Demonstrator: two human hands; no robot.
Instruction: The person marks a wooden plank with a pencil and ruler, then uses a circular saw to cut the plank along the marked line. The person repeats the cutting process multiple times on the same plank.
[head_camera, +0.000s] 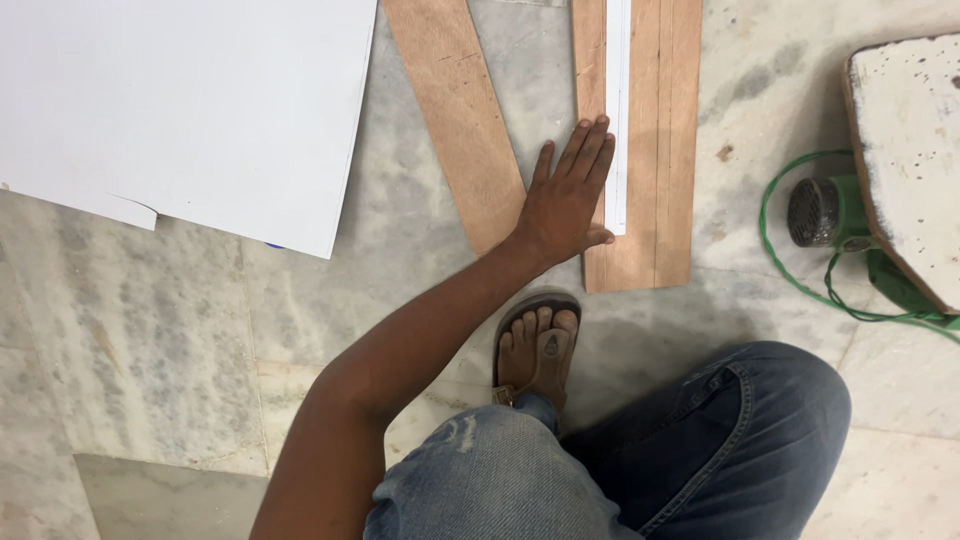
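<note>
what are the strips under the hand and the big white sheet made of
The brown strips under the left hand look like plywood or thin timber: raw, matte, with visible grain and no coating. The narrow white strip on them looks like smooth laminate or plastic edging; which one is unclear. The big white sheet seems a thin laminate or board, matte, with a chipped corner.

At the upper left of the frame we see a large white sheet (190, 100) lying flat on the marble floor (150, 330). A lone angled wooden plank (455, 110) lies just right of it. At the right edge we find a white speckled board (910, 150) partly covering a green power tool (830, 212), its green cord (790, 270) looping beside it.
</note>
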